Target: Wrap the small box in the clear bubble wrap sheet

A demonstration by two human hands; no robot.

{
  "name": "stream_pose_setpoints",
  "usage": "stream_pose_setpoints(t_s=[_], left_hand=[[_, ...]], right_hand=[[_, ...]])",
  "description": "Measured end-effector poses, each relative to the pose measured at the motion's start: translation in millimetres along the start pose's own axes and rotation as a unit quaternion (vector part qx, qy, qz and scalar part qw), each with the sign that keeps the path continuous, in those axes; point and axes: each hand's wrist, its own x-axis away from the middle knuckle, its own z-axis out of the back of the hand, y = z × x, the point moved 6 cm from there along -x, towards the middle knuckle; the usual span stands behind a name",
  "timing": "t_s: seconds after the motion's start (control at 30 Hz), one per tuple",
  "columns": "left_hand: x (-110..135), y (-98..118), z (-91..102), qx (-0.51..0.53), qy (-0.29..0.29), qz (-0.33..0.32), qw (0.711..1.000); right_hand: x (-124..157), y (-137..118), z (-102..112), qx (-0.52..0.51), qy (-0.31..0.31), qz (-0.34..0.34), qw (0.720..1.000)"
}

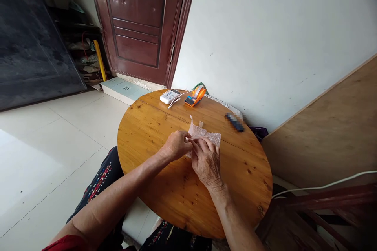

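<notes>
A small piece of clear bubble wrap (209, 135) lies on the round wooden table (165, 188), and both my hands grip its near edge. My left hand (176, 145) pinches the left side with its fingers closed. My right hand (207, 161) is curled over the right side, fingers pressed on the wrap. One corner of the wrap sticks up, with a short strip of tape (200, 124) beside it.
At the table's far edge sit a white box (170, 96) with a white cord, an orange tape dispenser (195, 96) and a dark blurred item (235, 122). A brown door (138, 19) stands behind, a wooden board (326, 133) leans at the right, and a white cable (324, 185) runs over a chair.
</notes>
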Motion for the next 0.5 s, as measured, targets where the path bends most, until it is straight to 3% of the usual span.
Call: stream_pose_setpoints(t_s=[0.17, 0.37, 0.5], left_hand=[[8.0, 4.9, -8.8, 0.036, -0.019, -0.036, 0.999], [15.9, 12.7, -5.6, 0.02, -0.074, -0.122, 0.99], [10.3, 4.3, -4.8, 0.083, -0.136, -0.094, 0.983]], right_hand=[[1.1, 6.0, 5.5, -0.038, 0.04, -0.039, 0.998], [4.3, 17.8, 5.2, -0.084, 0.079, -0.045, 0.992], [4.4, 23.8, 1.6, -0.092, 0.088, -0.058, 0.99]])
